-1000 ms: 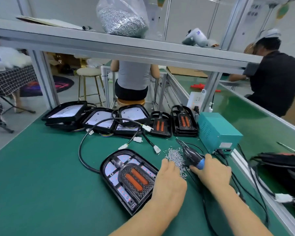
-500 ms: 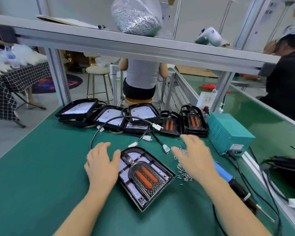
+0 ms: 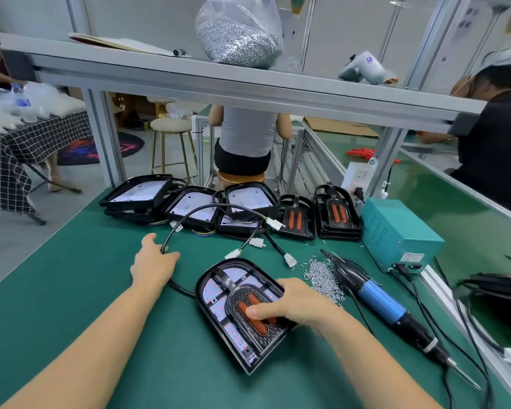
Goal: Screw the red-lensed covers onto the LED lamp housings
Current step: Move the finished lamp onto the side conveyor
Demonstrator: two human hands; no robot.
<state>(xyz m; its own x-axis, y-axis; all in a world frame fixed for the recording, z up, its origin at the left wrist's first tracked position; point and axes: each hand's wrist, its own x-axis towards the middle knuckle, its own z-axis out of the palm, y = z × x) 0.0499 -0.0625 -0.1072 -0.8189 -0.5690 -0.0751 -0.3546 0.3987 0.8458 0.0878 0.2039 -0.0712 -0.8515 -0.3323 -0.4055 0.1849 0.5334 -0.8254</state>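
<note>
A black LED lamp housing [image 3: 219, 293] with its red-lensed cover [image 3: 242, 308] lies on the green table in front of me. My right hand [image 3: 295, 302] grips its right edge, thumb on the red lens. My left hand [image 3: 154, 265] lies with fairly straight fingers on the lamp's black cable [image 3: 207, 209], left of the lamp. A blue electric screwdriver [image 3: 378, 299] lies on the table to the right, beside a pile of small screws [image 3: 322, 276].
At the back, open housings [image 3: 189, 209] lie beside stacked red-lensed covers [image 3: 337, 215]. A teal power box [image 3: 396, 231] stands at the right. A low shelf beam [image 3: 248, 87] carries a bag of screws [image 3: 239, 36]. Other people work beyond the bench.
My right hand has let go of the screwdriver, which now lies on the table, and has taken the lamp's right edge. My left hand moved off the lamp to the cable.
</note>
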